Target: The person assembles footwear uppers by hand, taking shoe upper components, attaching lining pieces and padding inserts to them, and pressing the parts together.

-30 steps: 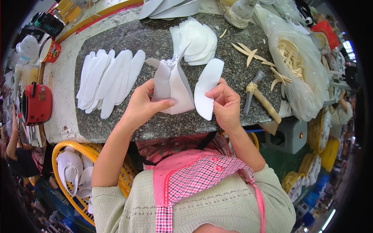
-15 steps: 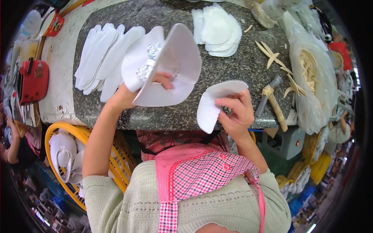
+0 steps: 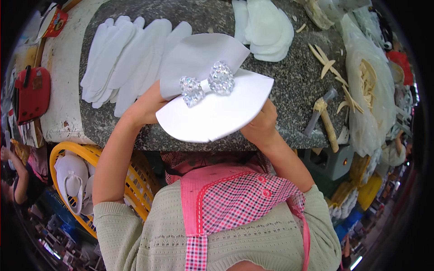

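A white slipper upper with a glittering rhinestone bow on its front is held up over the granite-topped table. My left hand grips its left side, the fingers hidden behind the piece. My right hand is curled at the right edge, partly under it. What that hand holds is hidden by the upper. Behind on the left lie several long white sole-shaped pieces. A stack of rounded white pieces lies at the far side.
On the right lie a wooden-handled hammer, curved pale strips and a clear plastic bag holding more strips. A red box stands at left. Below the table edge is a yellow basket with white slipper uppers.
The upper has turned so its bow faces me. My right hand has moved left to it; the small curved white piece that hand held is out of sight.
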A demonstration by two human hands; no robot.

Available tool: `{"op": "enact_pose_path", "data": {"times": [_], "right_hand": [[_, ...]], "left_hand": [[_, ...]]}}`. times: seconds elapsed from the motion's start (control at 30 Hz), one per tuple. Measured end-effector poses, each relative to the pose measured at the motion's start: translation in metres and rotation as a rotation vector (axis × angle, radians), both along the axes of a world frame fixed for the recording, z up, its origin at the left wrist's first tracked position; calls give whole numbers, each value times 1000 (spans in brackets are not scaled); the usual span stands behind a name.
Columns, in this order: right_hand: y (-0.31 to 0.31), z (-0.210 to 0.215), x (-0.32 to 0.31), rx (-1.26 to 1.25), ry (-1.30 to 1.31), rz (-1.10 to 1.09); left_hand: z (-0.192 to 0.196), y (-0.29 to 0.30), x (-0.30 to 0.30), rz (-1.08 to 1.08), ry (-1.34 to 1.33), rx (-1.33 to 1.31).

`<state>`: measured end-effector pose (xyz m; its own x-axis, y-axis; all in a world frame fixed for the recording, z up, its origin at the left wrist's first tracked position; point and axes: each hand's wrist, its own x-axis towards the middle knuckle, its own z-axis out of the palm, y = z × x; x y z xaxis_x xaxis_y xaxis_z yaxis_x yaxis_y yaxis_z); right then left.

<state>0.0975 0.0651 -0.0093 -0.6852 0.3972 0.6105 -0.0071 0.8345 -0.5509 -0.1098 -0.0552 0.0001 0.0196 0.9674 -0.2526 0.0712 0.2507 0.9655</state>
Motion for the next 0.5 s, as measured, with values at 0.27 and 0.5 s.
{"op": "enact_pose_path", "data": {"times": [0.27,0.5], "right_hand": [[0,-6,-5,27,-20,-129],[3,-9,-5,-68,67,-88]], "left_hand": [[-38,2,-18,-56,364,166],[-55,-11,-29,32,357,-38]]}}
